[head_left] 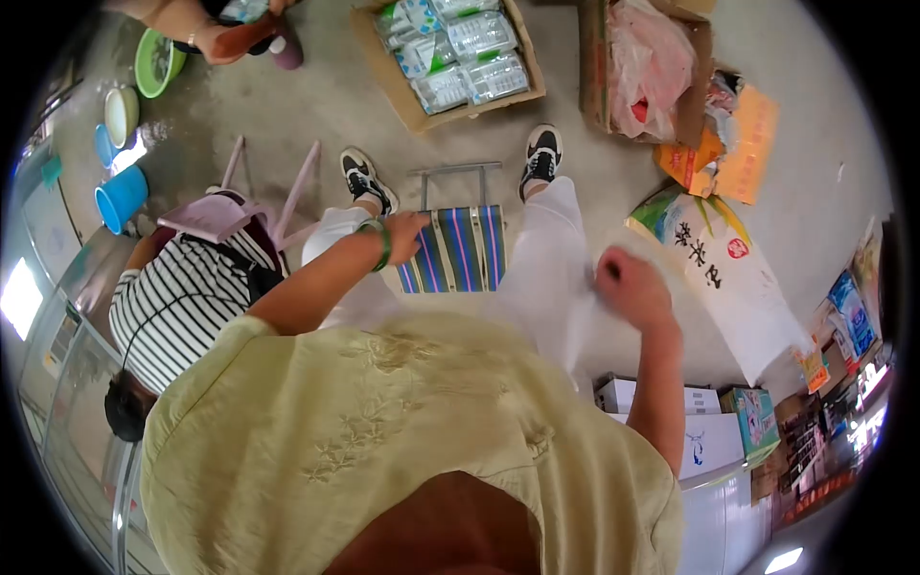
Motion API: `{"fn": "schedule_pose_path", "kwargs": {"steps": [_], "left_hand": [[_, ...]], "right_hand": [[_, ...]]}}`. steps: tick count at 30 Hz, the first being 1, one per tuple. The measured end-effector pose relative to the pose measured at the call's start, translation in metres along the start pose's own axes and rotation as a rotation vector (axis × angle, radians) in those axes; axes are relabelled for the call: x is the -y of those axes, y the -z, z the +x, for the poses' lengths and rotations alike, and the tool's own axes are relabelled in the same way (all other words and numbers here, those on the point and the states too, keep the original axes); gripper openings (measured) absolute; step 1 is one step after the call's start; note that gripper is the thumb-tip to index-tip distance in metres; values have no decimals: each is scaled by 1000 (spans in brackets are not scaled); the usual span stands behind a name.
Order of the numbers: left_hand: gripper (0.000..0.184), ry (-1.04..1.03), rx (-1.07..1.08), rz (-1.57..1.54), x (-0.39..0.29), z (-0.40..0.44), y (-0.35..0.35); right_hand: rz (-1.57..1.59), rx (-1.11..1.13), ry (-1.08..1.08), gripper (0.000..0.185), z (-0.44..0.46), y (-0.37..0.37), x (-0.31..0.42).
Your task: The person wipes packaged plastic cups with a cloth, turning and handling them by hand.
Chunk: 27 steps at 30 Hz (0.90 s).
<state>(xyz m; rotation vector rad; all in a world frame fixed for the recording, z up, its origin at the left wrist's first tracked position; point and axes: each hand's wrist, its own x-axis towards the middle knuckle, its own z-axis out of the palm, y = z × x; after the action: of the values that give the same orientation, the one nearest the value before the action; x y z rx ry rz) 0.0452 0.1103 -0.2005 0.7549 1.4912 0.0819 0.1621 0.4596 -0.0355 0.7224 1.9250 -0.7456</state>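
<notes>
Between my legs stands a folding stool (470, 251) with a blue, grey and pink striped fabric seat and a metal frame. My left hand (406, 236), with a green bangle at the wrist, is at the left front corner of the seat, its fingers bent over the edge. Out to the right, beside my right knee, my right hand (632, 287) is raised in a loose fist, slightly blurred. A dark gap shows inside the curled fingers and no object is visible there.
Ahead is a carton of packaged clear plastic containers (470, 57). Right of it are a box with a pink plastic bag (652, 67), torn orange cardboard (747, 144) and a white printed sack (719, 278). At left, a person in a striped top (196, 297) sits near basins (123, 199).
</notes>
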Motion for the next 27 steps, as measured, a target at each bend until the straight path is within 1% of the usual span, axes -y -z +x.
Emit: {"fn": "schedule_pose_path", "kwargs": {"steps": [1, 2, 3, 4, 5, 6, 7, 8, 9, 10, 12, 14, 15, 16, 18, 20, 22, 23, 24, 26, 27], "left_hand": [[61, 0, 29, -13, 5, 20, -12], [64, 45, -31, 137, 16, 43, -16], [66, 84, -90, 293, 25, 65, -21], [66, 88, -80, 291, 22, 73, -16], [72, 211, 111, 311, 12, 73, -7], [79, 326, 292, 332, 8, 77, -3], [69, 350, 253, 319, 16, 84, -12], [68, 331, 258, 285, 24, 89, -19], [67, 280, 281, 244, 29, 95, -25], [66, 223, 300, 191, 36, 102, -29], [64, 84, 339, 83, 47, 116, -37], [62, -15, 380, 6, 56, 123, -39], [60, -43, 399, -4, 62, 123, -40], [59, -63, 415, -12, 70, 124, -41], [57, -76, 440, 1, 88, 123, -44], [55, -87, 449, 25, 104, 127, -47], [53, -98, 440, 58, 119, 133, -51], [52, -102, 430, 79, 125, 137, -53], [51, -100, 421, 96, 130, 138, -62], [49, -106, 384, 144, 139, 150, -63], [48, -103, 363, 177, 142, 154, -61]], "right_hand": [[207, -102, 57, 16, 20, -3, 6], [412, -222, 132, 15, 47, -3, 15], [460, -322, 187, 13, 67, -5, 31], [513, -416, 240, 12, 87, -14, 53], [570, -437, 263, 13, 107, -32, 68], [646, -296, 164, 11, 118, -46, 88], [654, -278, 269, 9, 131, -65, 106], [570, -276, 358, 9, 137, -76, 127], [628, -224, 449, 10, 153, -95, 132], [624, -226, 454, 10, 164, -105, 138], [725, -81, 505, 12, 178, -119, 149], [742, 15, 500, 14, 189, -125, 158], [608, -30, 573, 14, 195, -118, 161], [584, -66, 577, 14, 200, -110, 166], [356, -203, 688, 14, 210, -96, 174], [347, -311, 733, 14, 220, -89, 170], [322, -385, 665, 15, 221, -85, 167], [302, -425, 672, 16, 220, -83, 166], [279, -451, 695, 16, 212, -92, 166], [317, -496, 735, 17, 216, -86, 161], [343, -470, 718, 19, 213, -88, 154]]}}
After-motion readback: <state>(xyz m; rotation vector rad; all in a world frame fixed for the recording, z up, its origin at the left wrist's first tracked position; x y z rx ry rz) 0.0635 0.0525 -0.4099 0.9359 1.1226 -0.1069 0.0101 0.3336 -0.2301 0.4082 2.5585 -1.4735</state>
